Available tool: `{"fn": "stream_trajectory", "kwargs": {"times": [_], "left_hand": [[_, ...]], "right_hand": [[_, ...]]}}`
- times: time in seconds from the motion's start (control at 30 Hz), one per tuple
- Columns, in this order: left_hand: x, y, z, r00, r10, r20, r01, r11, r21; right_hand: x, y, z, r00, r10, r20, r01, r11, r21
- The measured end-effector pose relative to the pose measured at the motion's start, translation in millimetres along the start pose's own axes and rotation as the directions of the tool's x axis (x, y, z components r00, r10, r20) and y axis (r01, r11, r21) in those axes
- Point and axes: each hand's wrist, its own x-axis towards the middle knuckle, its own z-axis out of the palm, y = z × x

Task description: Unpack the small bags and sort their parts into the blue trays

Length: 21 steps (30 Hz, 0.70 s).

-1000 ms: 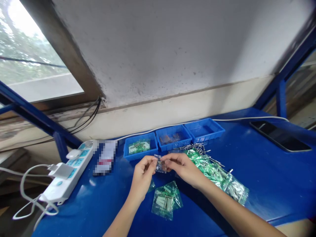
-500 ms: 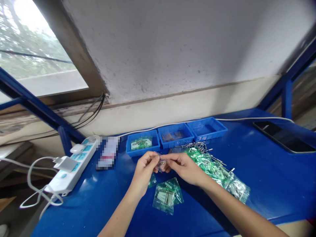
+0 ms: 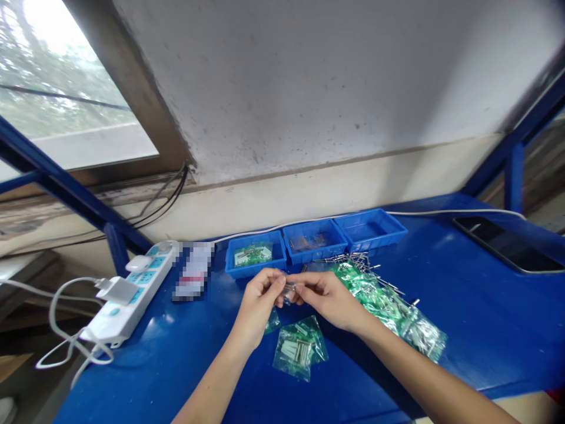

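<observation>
Between my hands is a small clear plastic bag (image 3: 289, 292) with what look like metal pieces in it. My left hand (image 3: 261, 301) is closed on the bag's left side, thumb on top. My right hand (image 3: 329, 296) pinches its right side with thumb and forefinger. Fingers hide much of the bag. Just below lie green-tinted packets (image 3: 298, 350) holding white plugs and metal screws. To the right of my right hand spreads a heap of similar green packets (image 3: 375, 297), with loose metal rods (image 3: 355, 261) behind it.
Three blue trays line the back: the left tray (image 3: 256, 274) holds green packets, the middle tray (image 3: 315, 254) small brownish bags, then the right tray (image 3: 373, 241). A white power strip (image 3: 128, 300) with cables stands left. A dark phone (image 3: 507, 244) lies at the right.
My fingers have shifted slightly on the clear bag, and my right forefinger has bent in closer to its thumb. The packets and trays stay where they were.
</observation>
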Motion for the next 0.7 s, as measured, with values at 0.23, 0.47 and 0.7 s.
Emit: {"fn": "stream_trajectory", "kwargs": {"times": [0.23,0.47,0.7], "left_hand": [[-0.5,-0.3,1.5,0.997,-0.059,0.045,0.064,0.99,-0.123],[-3.3,-2.7,-0.6,0.918,0.395,-0.039,-0.343,0.838,0.425],[-9.3,-2.3,-1.9,0.731,0.665,0.154,-0.623,0.557,0.55]], "right_hand": [[0.4,1.2,0.4,0.999,-0.024,-0.029,0.025,0.999,0.032],[0.3,-0.7,2.0,0.99,0.139,-0.028,-0.13,0.966,0.225],[0.9,-7.0,3.1,0.957,0.286,-0.043,-0.257,0.909,0.33]]}}
